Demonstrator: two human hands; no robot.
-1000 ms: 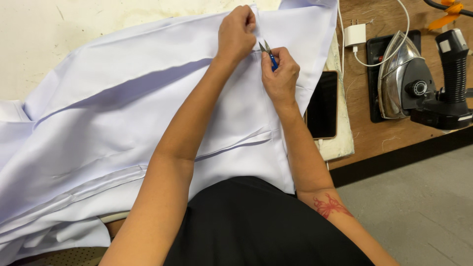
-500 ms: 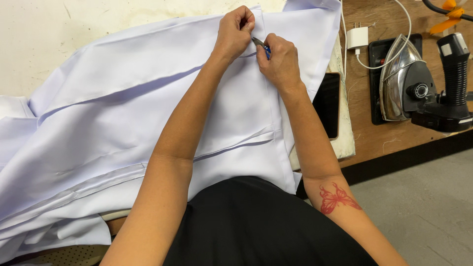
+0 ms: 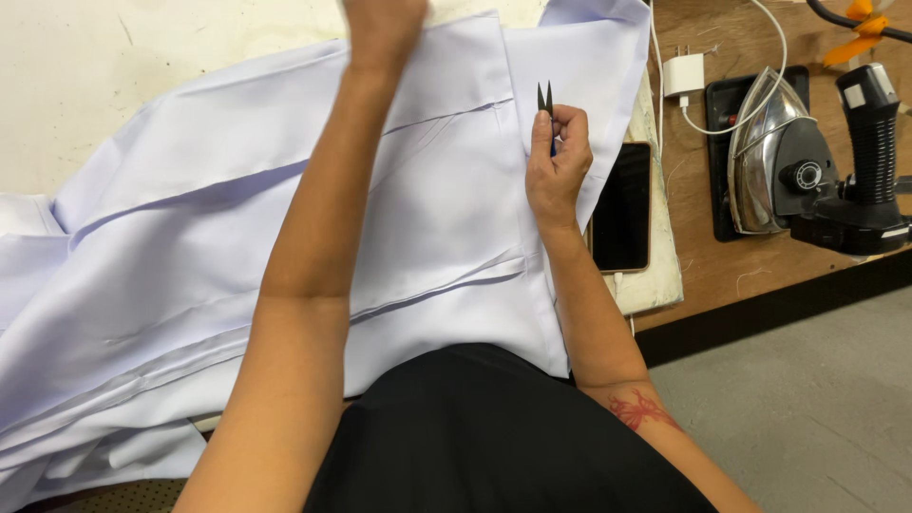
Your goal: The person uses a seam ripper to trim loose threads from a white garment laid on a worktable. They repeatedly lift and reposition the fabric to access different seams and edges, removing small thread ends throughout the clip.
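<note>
A pale counter (image 3: 142, 76) carries a spread white garment (image 3: 190, 285). The right hand (image 3: 556, 166) pinches small thread snips (image 3: 545, 100), blades up, clear of the cloth. The left hand (image 3: 385, 24) lies at the fabric's far edge; its grip is cropped. A steam iron (image 3: 779, 152) rests nearby.

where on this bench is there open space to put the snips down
Bare wood lies between the phone and the iron, below the charger. Bare cream tabletop lies above the white fabric. The iron's corner is crowded. The right hand holds the snips.
</note>
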